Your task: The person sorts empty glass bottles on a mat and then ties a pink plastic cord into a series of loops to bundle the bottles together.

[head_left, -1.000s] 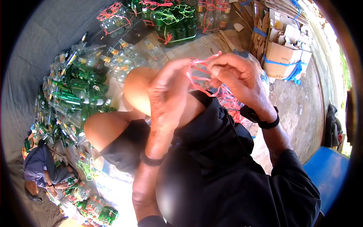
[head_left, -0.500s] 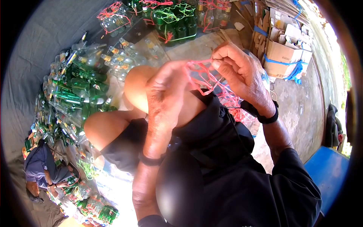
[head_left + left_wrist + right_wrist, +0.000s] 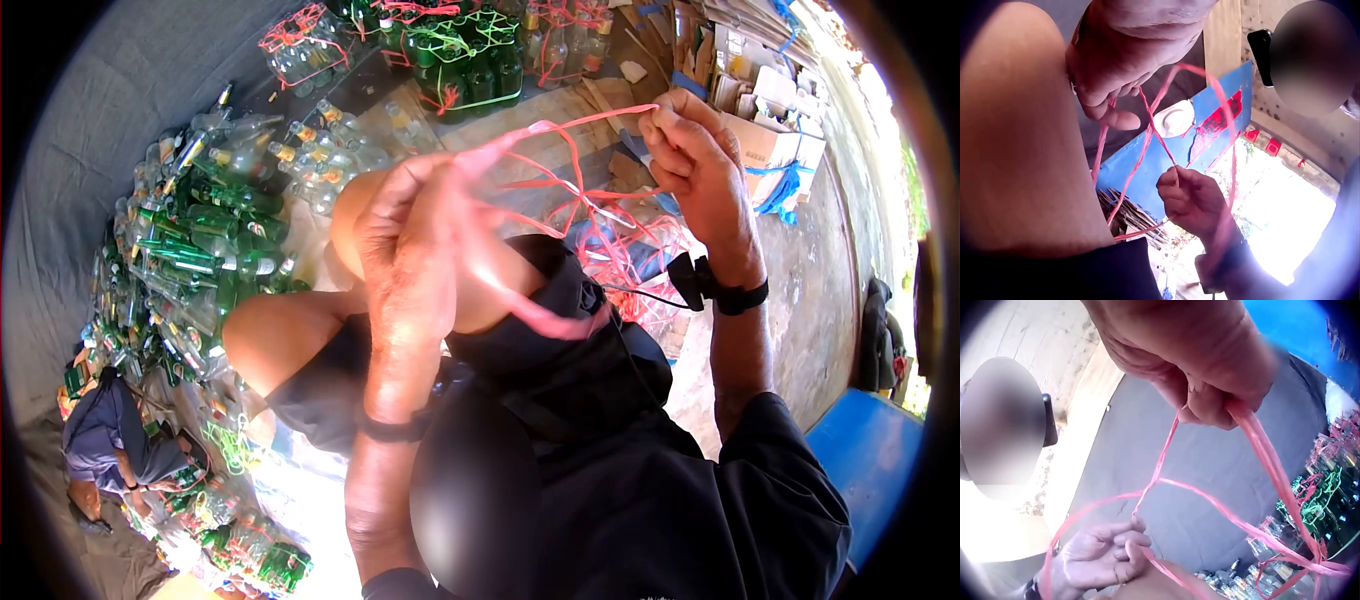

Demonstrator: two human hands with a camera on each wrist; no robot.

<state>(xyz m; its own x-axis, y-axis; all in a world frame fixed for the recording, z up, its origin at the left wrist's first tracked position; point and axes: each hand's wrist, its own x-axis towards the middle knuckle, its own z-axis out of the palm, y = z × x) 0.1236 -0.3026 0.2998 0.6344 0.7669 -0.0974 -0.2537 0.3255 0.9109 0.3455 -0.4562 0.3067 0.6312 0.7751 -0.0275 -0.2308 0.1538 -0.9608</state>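
Note:
A length of pink plastic string (image 3: 602, 117) stretches between my two hands, with several loops hanging below. My left hand (image 3: 410, 245), above the bent knee, pinches one end; in the right wrist view the string (image 3: 1163, 450) runs down to its fingertips. Higher and farther right, my right hand (image 3: 705, 165) grips the other end between thumb and curled fingers. Another strand (image 3: 1266, 447) comes out of the same right fist. A loose loop swings blurred beneath the left hand. Under the right hand lies a tangle of pink string (image 3: 640, 262).
Loose green and clear bottles (image 3: 215, 230) lie heaped at the left. Bottle bundles (image 3: 465, 65) tied with green and pink string stand at the back. Tied cardboard (image 3: 770, 145) is at the right, a blue panel (image 3: 865, 470) at lower right. Another person (image 3: 120, 440) sits at lower left.
My right hand has moved away to the right and up, my left hand slightly left. The string, bunched between them earlier, is now pulled out long, and a loop swings free below.

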